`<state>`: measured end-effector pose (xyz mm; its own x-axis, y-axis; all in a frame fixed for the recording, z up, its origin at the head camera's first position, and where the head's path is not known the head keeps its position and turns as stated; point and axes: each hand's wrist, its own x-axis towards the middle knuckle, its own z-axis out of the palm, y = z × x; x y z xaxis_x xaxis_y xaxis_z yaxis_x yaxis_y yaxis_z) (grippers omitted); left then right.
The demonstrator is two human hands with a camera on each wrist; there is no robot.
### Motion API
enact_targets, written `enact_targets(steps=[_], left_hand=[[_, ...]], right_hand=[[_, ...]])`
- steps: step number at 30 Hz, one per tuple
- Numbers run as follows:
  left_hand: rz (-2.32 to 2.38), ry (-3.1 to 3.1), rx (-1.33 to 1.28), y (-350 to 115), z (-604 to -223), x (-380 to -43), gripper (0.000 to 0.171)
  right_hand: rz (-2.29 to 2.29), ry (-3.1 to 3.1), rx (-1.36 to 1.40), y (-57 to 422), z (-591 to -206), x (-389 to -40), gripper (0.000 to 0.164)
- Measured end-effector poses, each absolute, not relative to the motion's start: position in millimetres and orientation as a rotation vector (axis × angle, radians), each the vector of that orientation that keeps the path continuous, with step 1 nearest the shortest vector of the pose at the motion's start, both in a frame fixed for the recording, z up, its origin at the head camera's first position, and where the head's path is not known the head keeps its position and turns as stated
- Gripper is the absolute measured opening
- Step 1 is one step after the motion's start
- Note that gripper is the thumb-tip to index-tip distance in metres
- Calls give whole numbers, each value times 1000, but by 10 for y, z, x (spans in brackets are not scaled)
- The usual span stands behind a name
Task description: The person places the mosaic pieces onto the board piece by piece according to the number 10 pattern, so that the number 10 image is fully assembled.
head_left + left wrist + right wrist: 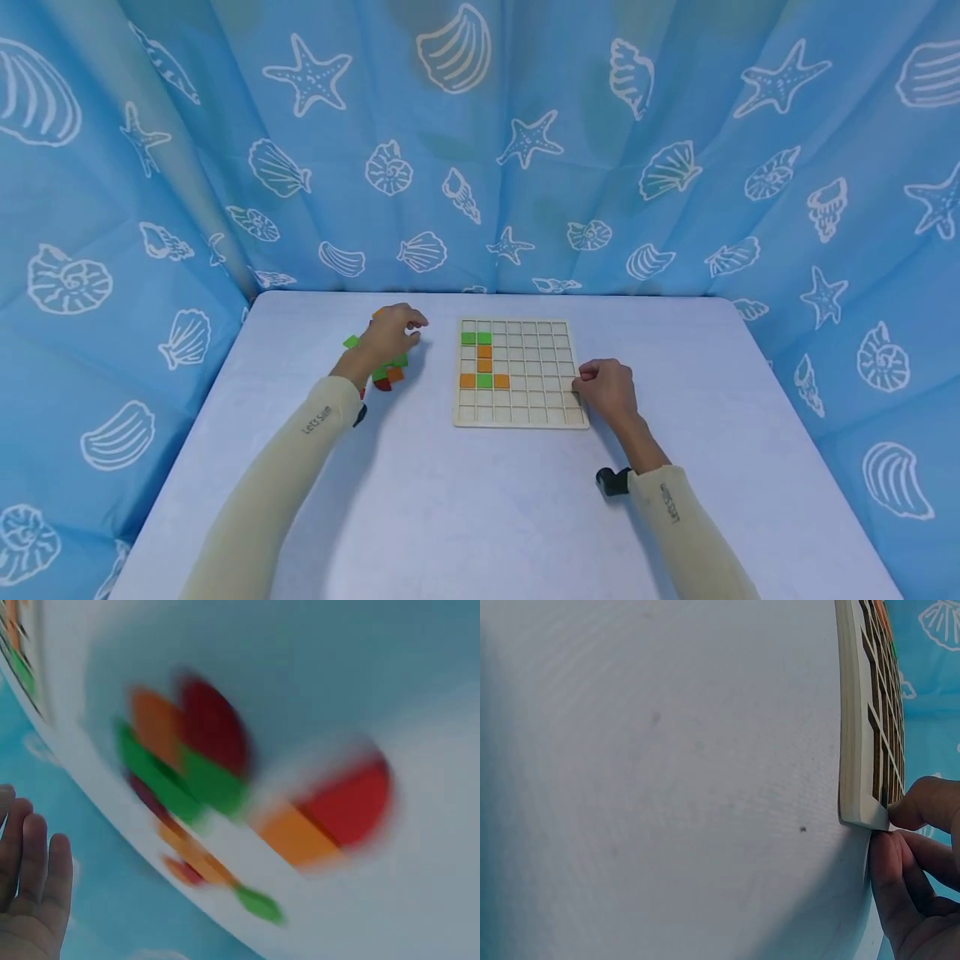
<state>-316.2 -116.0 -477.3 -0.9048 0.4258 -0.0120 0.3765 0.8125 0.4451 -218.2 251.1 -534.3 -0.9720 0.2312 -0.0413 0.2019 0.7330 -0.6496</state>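
Note:
A square wooden grid board [521,421] lies on the table. Green tiles [468,338] and orange tiles [485,365] sit in some cells on its left side. My right hand [609,388] pinches the board's right edge, and in the right wrist view the thumb [928,802] is over the rim with the fingers against its side. Left of the board, my left hand [386,335] is above a loose pile of tiles [396,375] and partly hides it. Its fingers [34,862] look extended, and I see nothing held. Red, orange and green pieces appear blurred in the left wrist view.
A white cloth covers the table [450,517]. Behind it and at both sides hangs a blue curtain [480,192] with white shells and starfish. A dark wrist device [613,482] shows at the right sleeve.

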Motion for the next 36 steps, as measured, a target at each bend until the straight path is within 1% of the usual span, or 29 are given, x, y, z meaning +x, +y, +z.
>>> enact_targets(steps=[5,9,15,18,22,32,36], left_hand=[[741,2854,357,-1600,-4750,-3278,34],[759,2826,188,-1845,-4793,-3316,36],[686,2838,56,-2021,-4913,-3307,37],[658,2825,-14,-2065,-4962,-3286,40],[654,2806,-68,-2100,-5005,-3267,43],[675,2783,-91,-2122,-5059,-3308,33],[671,2781,-88,-2124,-5065,-3311,32]], right_hand=[[1077,-2890,-371,2514,-5339,-2193,23],[1079,-2898,-379,2517,-5344,-2185,24],[1071,-2890,-375,2525,-5350,-2187,23],[1065,-2893,-377,2525,-5352,-2190,24],[1070,-2894,-374,2525,-5354,-2189,24],[1072,-2885,-396,2511,-5335,-2172,24],[1073,-2881,-397,2500,-5324,-2172,23]])
